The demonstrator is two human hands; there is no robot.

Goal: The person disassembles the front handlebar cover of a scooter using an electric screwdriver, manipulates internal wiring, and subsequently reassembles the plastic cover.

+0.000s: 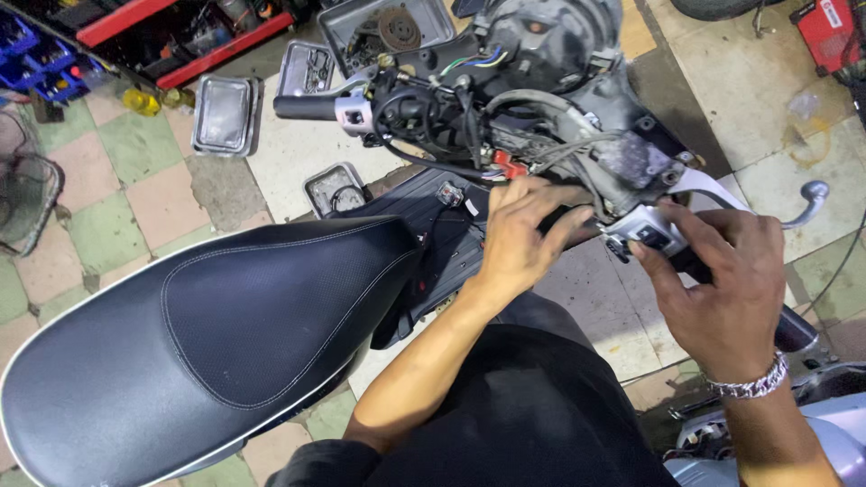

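Switch housing point(648, 232): a small grey box with dark buttons, seated on the right end of the scooter's handlebar, near the right of the scene.
Right hand point(722, 284): curled around the grip just behind the housing, thumb and fingertips pressed on its near edge.
Left hand point(519, 239): laid flat and loosely open on the bar just left of the housing; nothing is clasped.
Handling: judged light, rigid plastic, likely brittle at its clips and tethered by thin wires; best taken by its solid sides, not the buttons.
Wires point(541, 149): a loose bundle exposed beyond the hands, toward the far side.
Brake lever point(806, 203): juts out to the right.
Seat point(216, 325): a black saddle, near left.
Trays point(227, 113): metal, on the tiled floor, far left.
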